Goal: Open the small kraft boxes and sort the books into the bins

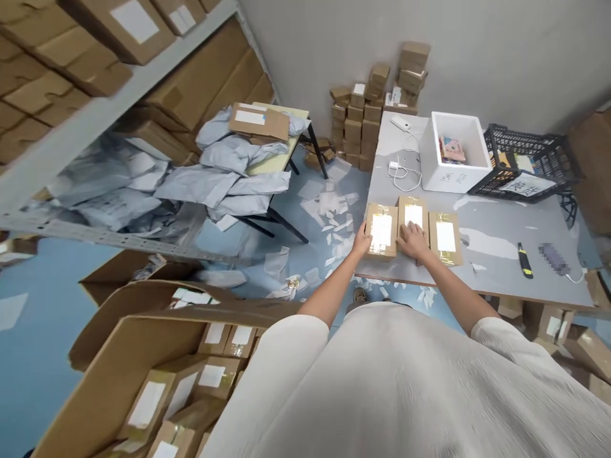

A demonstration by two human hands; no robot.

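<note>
Three small brown boxes with white labels stand side by side at the near left part of the grey table (496, 275). My left hand (363, 242) is against the left side of the left box (389, 249), its thumb near the box's upper edge. Between the left and middle boxes, my right hand (413, 242) rests with its fingers spread on the near part of the middle box (410, 207), covering part of its label. The right box (453, 256) stands beside it, touched by neither hand.
A white foam box (456, 175), a black crate (548, 184), a white cable (405, 184) and a black-yellow cutter (525, 261) are on the table. Large open cartons (114, 362) stand at lower left. Grey parcels (229, 156) cover a side table. Paper scraps litter the floor.
</note>
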